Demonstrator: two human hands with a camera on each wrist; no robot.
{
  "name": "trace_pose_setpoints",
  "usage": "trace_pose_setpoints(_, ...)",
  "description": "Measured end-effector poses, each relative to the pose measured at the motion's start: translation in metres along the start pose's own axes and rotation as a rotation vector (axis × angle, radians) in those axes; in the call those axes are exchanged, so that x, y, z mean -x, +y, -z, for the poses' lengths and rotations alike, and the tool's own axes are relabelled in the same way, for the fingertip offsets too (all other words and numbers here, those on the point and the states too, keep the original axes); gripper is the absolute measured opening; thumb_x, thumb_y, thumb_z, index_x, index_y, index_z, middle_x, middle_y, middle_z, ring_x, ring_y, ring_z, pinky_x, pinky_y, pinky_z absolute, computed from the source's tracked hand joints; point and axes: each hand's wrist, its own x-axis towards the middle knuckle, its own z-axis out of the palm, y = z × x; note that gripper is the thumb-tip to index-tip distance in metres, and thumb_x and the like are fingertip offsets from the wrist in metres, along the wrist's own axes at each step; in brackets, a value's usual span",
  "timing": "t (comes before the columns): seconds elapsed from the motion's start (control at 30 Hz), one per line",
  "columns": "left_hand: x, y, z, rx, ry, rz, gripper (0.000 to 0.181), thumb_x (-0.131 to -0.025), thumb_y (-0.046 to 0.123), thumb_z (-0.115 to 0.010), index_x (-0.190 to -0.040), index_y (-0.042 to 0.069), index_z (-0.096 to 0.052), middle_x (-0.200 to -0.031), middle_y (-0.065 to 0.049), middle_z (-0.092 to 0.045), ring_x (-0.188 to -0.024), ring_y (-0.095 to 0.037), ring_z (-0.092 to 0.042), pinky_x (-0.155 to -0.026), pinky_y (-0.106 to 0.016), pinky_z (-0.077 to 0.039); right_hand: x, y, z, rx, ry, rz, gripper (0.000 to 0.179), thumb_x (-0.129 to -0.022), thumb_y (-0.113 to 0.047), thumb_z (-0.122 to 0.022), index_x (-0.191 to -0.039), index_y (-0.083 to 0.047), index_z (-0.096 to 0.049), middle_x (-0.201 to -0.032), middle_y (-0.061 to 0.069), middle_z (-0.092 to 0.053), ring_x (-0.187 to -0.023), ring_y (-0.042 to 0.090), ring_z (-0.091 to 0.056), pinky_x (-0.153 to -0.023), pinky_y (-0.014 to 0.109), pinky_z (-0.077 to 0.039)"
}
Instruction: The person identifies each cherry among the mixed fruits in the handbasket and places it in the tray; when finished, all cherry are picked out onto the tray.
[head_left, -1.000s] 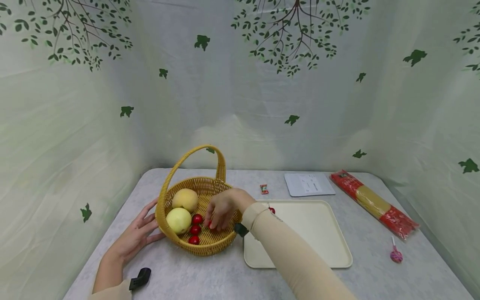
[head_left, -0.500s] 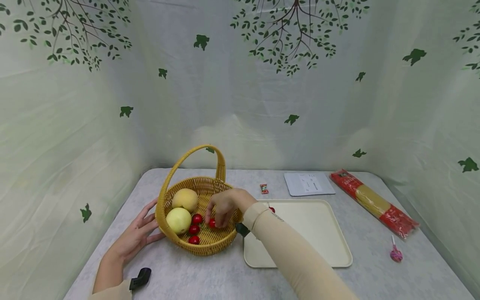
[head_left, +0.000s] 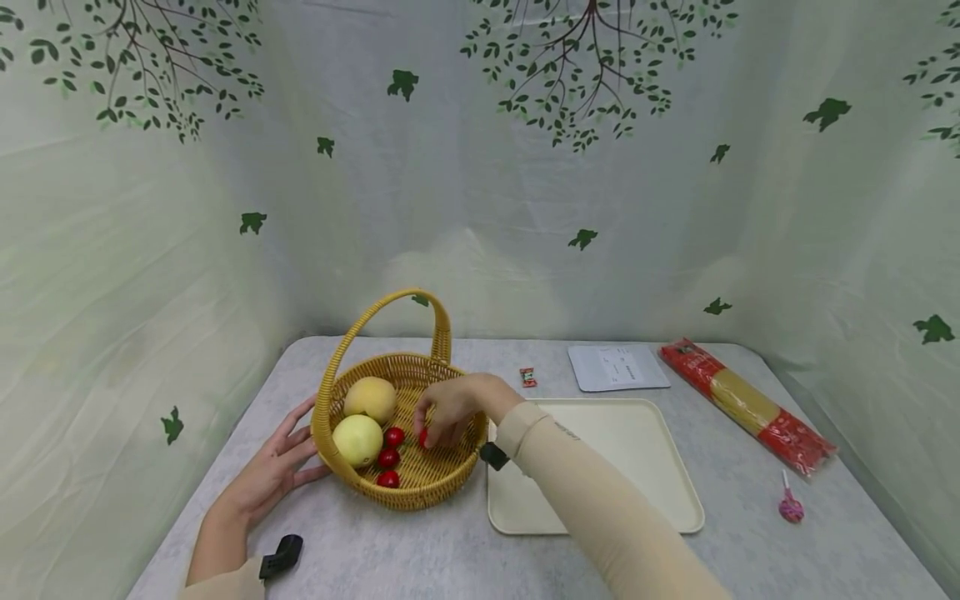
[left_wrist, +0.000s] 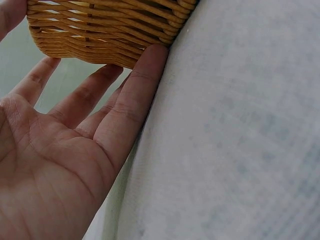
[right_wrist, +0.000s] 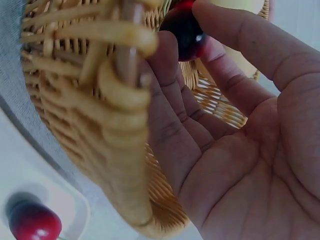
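Observation:
A wicker basket [head_left: 420, 497] with a tall handle stands left of centre. In it lie two pale yellow round fruits, one of them a fruit [head_left: 357, 441] nearest the front, and several red cherries, including a cherry [head_left: 387, 479] near the front rim. My right hand [head_left: 453, 408] reaches over the basket's right rim and pinches a dark red cherry [right_wrist: 184, 31] between thumb and fingers. My left hand [head_left: 273, 467] touches the basket's left outer wall with extended fingertips; the left wrist view shows these fingers [left_wrist: 132, 107] against the weave.
A cream tray [head_left: 637, 467] lies right of the basket, with a cherry [right_wrist: 36, 221] on it, hidden by my arm in the head view. Behind are a small wrapped candy [head_left: 528, 377] and a white card [head_left: 618, 368]. A red-and-yellow packet [head_left: 750, 407] and a lollipop [head_left: 791, 508] lie right.
My right hand has lifted slightly and shifted a little right, with the cherry now mostly covered by its fingers. The left hand and basket have stayed in place.

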Motion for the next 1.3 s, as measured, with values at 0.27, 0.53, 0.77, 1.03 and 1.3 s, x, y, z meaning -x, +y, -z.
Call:
trace_pose_setpoints(0.27, 0.002, -0.002, 0.002, 0.012, 0.005, 0.0, 0.07, -0.116, 0.01, -0.045, -0.172, 0.036, -0.012, -0.149, 0.018, -0.058, -0.13, 0.0, -0.064, -0.101, -0.035, -0.061, -0.001, 0.004, 0.0, 0.148, 0.033, 0.016, 0.01, -0.103, -0.007, -0.069, -0.109, -0.001, -0.075, -0.097, 0.005, -0.072, -0.098, 0.026, -0.074, -0.101, 0.048, -0.061)
trace_pose_setpoints(0.53, 0.001, 0.0, 0.001, -0.01, 0.021, 0.009, 0.069, -0.116, 0.012, -0.046, -0.172, 0.037, -0.013, -0.151, 0.017, -0.055, -0.13, 0.0, -0.062, -0.102, -0.035, -0.061, -0.004, 0.0, -0.003, 0.106, -0.059, -0.088, 0.022, -0.102, -0.014, -0.075, -0.124, -0.013, -0.075, -0.108, 0.003, -0.074, -0.112, 0.034, -0.078, -0.098, 0.045, -0.063)
trace_pose_setpoints(0.77, 0.0, 0.003, 0.001, -0.018, 0.026, 0.015, 0.07, -0.116, 0.013, -0.047, -0.172, 0.037, -0.013, -0.151, 0.015, -0.055, -0.13, 0.0, -0.062, -0.102, -0.035, -0.061, -0.009, -0.008, -0.007, 0.073, -0.117, -0.146, 0.025, -0.103, -0.011, -0.073, -0.127, -0.013, -0.074, -0.108, 0.003, -0.072, -0.107, 0.034, -0.079, -0.093, 0.042, -0.065)
trace_pose_setpoints(1.03, 0.001, 0.002, 0.0, -0.022, 0.029, 0.023, 0.069, -0.116, 0.013, -0.047, -0.172, 0.038, -0.013, -0.149, 0.019, -0.057, -0.129, 0.001, -0.064, -0.101, -0.035, -0.061, -0.013, -0.01, -0.015, 0.133, -0.121, -0.145, 0.022, -0.101, -0.006, -0.074, -0.123, -0.007, -0.075, -0.098, 0.005, -0.075, -0.109, 0.033, -0.078, -0.101, 0.043, -0.063)
trace_pose_setpoints(1.3, 0.001, 0.001, 0.0, -0.014, 0.016, 0.014, 0.07, -0.116, 0.012, -0.046, -0.172, 0.038, -0.013, -0.149, 0.02, -0.058, -0.13, 0.001, -0.064, -0.101, -0.035, -0.062, -0.007, -0.007, -0.01, 0.184, -0.062, -0.076, 0.015, -0.102, -0.009, -0.074, -0.116, -0.008, -0.075, -0.099, 0.001, -0.076, -0.103, 0.025, -0.079, -0.096, 0.04, -0.064)
